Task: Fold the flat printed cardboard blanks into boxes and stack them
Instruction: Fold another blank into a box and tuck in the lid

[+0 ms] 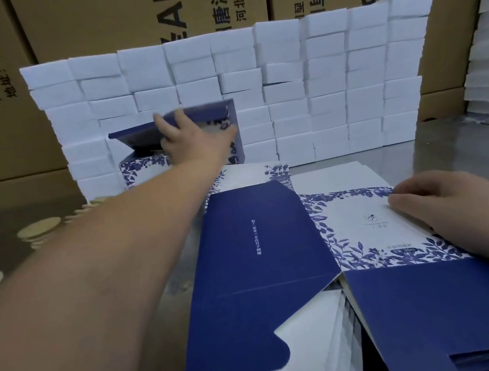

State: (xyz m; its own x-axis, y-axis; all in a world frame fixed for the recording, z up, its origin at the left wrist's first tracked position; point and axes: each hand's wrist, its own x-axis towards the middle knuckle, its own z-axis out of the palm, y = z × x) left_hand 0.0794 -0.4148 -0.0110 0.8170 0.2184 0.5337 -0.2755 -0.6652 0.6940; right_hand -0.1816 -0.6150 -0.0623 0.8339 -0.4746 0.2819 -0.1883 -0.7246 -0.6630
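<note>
Behind left hand (192, 140), half the folded box (144, 169); print on top blank (253, 281) illegible.

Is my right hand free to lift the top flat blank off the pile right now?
Probably yes. The right hand rests on the top blank, nothing else lies on it, and the left hand is away holding the folded box.
</note>
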